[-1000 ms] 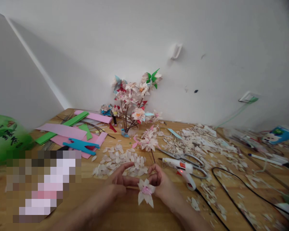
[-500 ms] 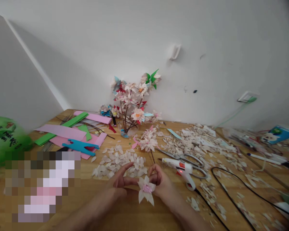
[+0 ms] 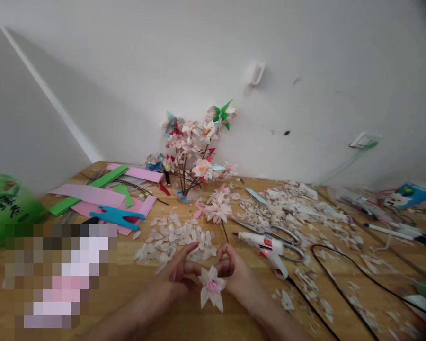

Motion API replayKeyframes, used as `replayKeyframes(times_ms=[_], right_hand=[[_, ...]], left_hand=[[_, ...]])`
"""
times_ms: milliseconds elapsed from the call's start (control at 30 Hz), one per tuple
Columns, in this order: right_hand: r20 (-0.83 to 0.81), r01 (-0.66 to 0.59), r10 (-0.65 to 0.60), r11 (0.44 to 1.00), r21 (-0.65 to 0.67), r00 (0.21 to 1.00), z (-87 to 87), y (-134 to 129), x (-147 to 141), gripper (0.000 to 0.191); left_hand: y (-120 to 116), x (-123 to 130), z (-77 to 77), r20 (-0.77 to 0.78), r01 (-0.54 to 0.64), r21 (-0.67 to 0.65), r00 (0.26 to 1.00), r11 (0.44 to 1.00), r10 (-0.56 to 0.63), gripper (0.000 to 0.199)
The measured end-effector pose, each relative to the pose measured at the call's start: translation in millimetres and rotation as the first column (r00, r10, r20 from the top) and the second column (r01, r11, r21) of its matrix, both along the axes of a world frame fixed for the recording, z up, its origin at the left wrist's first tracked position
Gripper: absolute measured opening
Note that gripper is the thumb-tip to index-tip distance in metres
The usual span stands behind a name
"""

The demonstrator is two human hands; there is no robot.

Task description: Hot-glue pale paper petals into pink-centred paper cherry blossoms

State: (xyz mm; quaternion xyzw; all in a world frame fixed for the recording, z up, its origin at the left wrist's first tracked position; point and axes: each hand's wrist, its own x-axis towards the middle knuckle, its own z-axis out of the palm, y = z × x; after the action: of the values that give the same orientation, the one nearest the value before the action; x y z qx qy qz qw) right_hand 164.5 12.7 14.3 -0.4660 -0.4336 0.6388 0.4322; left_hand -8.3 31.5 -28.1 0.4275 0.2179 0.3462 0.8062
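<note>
A white flower with a pink centre is held between my two hands, low in the middle of the head view. My left hand reaches it from the left, its index finger raised and another finger at the flower's edge. On the right, my right hand has curled fingers at the back of the flower. The petals hide the exact grip points. Just beyond my hands lies a pile of loose pale petals. A finished-looking pink and white flower on a brown stem lies past my right hand.
A white glue gun with a lit red light and scissors lie right of my hands. Black cable loops nearby. Flowers on stems stand at the back. Coloured paper and a green bag are left; scraps lie right.
The flower has moved slightly left and down between my hands and has tilted a little. My fingers have shifted slightly around it.
</note>
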Motion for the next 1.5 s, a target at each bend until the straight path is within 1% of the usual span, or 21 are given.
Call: replayKeyframes(times_ms=[100,167,200,233,267,300,333,367,400,433,500,567,633,733,800,900,1033,1167,1300,1467,1500], right_hand=[[0.061,0.055,-0.059,0.997,0.060,0.996,-1.4,-3,1,0.045],[0.205,0.127,-0.184,0.956,0.264,0.961,-1.2,-6,4,0.037],[0.289,0.132,-0.271,0.896,0.423,0.918,-0.2,-8,7,0.031],[0.357,0.089,-0.359,0.802,0.590,0.863,1.5,-10,9,0.027],[0.404,0.000,-0.430,0.685,0.729,0.807,4.1,-13,11,0.023],[0.431,-0.107,-0.483,0.562,0.820,0.762,7.4,-15,13,0.023],[0.443,-0.202,-0.519,0.456,0.867,0.731,11.0,-17,15,0.023],[0.453,-0.275,-0.539,0.379,0.884,0.710,14.8,-19,16,0.024],[0.458,-0.322,-0.553,0.330,0.888,0.696,18.4,-20,16,0.024],[0.460,-0.347,-0.566,0.303,0.888,0.684,21.3,-20,16,0.023],[0.462,-0.370,-0.595,0.279,0.886,0.658,24.6,-20,16,0.021],[0.462,-0.385,-0.608,0.263,0.884,0.646,24.6,-19,15,0.022],[0.455,-0.382,-0.614,0.256,0.888,0.645,22.7,-18,14,0.022],[0.431,-0.354,-0.625,0.253,0.901,0.651,19.4,-17,12,0.020],[0.420,-0.337,-0.627,0.254,0.907,0.656,18.1,-17,12,0.021],[0.416,-0.334,-0.627,0.252,0.908,0.658,18.0,-18,12,0.023],[0.397,-0.320,-0.649,0.240,0.916,0.649,20.4,-18,12,0.025],[0.384,-0.325,-0.638,0.214,0.921,0.668,22.1,-19,12,0.031],[0.381,-0.333,-0.660,0.205,0.920,0.647,20.7,-19,13,0.029],[0.379,-0.332,-0.668,0.205,0.921,0.641,19.1,-18,13,0.027],[0.378,-0.329,-0.667,0.206,0.921,0.642,19.3,-18,13,0.027]], left_hand=[[-2,-1,4.7,0.008,-0.014,0.056,1.000,0.998,0.014,0.088],[-4,-3,14.5,-0.033,-0.037,0.131,0.999,0.991,0.042,0.081],[-6,-4,21.2,-0.071,-0.058,0.195,0.995,0.979,0.073,0.078],[-8,-6,28.7,-0.108,-0.080,0.277,0.988,0.958,0.113,0.075],[-11,-8,36.7,-0.166,-0.093,0.380,0.972,0.920,0.167,0.075],[-14,-10,44.4,-0.225,-0.113,0.496,0.941,0.861,0.253,0.074],[-17,-11,51.3,-0.271,-0.102,0.612,0.905,0.785,0.329,0.076],[-19,-13,57.1,-0.309,-0.051,0.715,0.872,0.697,0.380,0.080],[-21,-15,61.4,-0.324,0.002,0.801,0.843,0.599,0.429,0.083],[-23,-16,64.0,-0.344,0.066,0.855,0.815,0.515,0.466,0.086],[-25,-17,65.1,-0.376,0.180,0.905,0.763,0.386,0.526,0.090],[-26,-16,62.6,-0.390,0.256,0.918,0.716,0.302,0.578,0.089],[-27,-14,59.3,-0.370,0.292,0.929,0.690,0.229,0.622,0.086],[-29,-12,55.9,-0.343,0.308,0.935,0.669,0.173,0.659,0.084],[-30,-11,54.8,-0.343,0.320,0.933,0.665,0.162,0.663,0.084],[-33,-10,54.0,-0.351,0.322,0.931,0.654,0.173,0.670,0.083],[-35,-7,53.9,-0.305,0.240,0.951,0.638,0.194,0.707,0.084],[-34,-7,53.9,-0.254,0.140,0.967,0.599,0.213,0.760,0.081],[-34,-6,54.5,-0.270,0.141,0.962,0.595,0.233,0.757,0.083],[-35,-5,54.9,-0.254,0.196,0.966,0.624,0.166,0.739,0.084],[-35,-5,54.9,-0.256,0.200,0.966,0.625,0.166,0.738,0.084]])
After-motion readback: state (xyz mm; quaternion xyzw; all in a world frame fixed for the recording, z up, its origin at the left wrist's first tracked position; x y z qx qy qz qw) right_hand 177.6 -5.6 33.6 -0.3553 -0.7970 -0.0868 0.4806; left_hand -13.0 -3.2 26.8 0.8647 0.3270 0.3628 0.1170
